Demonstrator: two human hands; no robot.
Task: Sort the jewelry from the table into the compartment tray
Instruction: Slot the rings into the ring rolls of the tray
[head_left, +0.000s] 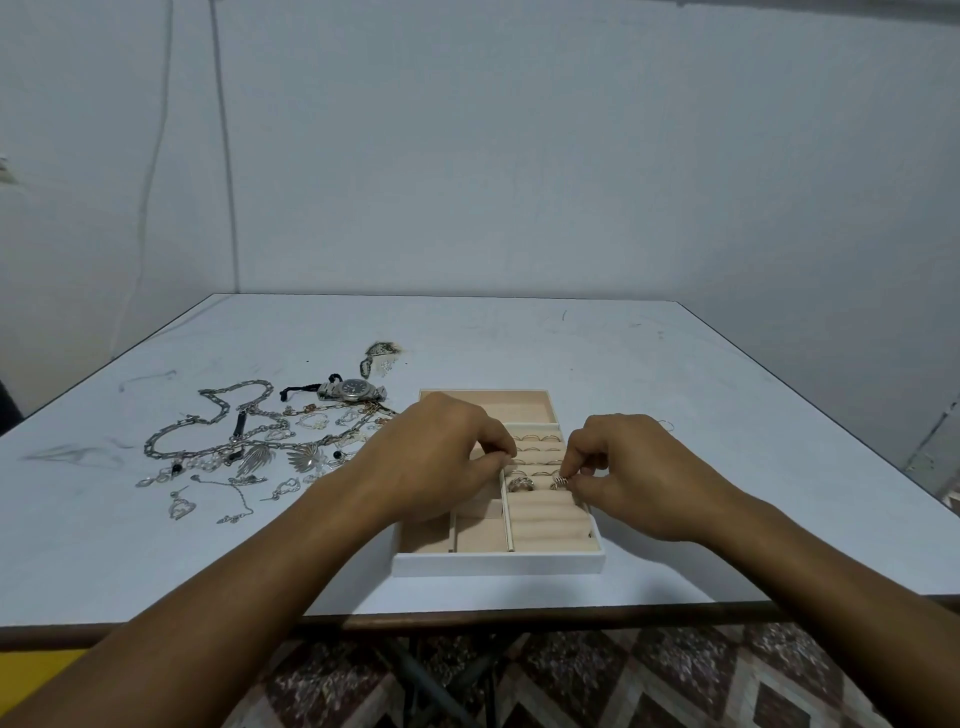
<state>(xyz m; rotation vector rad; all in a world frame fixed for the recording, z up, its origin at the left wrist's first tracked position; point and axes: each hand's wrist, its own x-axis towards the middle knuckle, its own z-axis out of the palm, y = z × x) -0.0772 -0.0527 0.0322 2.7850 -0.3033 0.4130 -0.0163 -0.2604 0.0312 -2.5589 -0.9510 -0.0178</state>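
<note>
I read the job as barely a third done, taking the compartment tray (498, 564) as my landmark. Far to its left, on the white table (623, 364), the unsorted heap lies untouched: a heavy link chain (208, 421), two fan-shaped pendants (306, 457), a heart-shaped pendant (179, 506), a thin chain (236, 499) and small clear pieces I cannot name. Just left of the tray's far corner sits a wristwatch (353, 389), and beyond that a small glittery piece (382, 353).

My left hand (431, 462) hovers over the tray's left compartments, fingertips pinched together near the ring rolls; whether they hold anything I cannot tell. Those left compartments and the long far compartment look empty where they show.

In the tray's right-hand ring rolls, several thin bands sit in the far rows, and a chunky silver ring (520, 484) stands slotted in a nearer row. Right of it in the same row, my right hand (639, 473) pinches a ribbed ring (559, 482), seating it in the slot. The nearest rolls are bare. Chains, pendants and the watch are all left to do.
</note>
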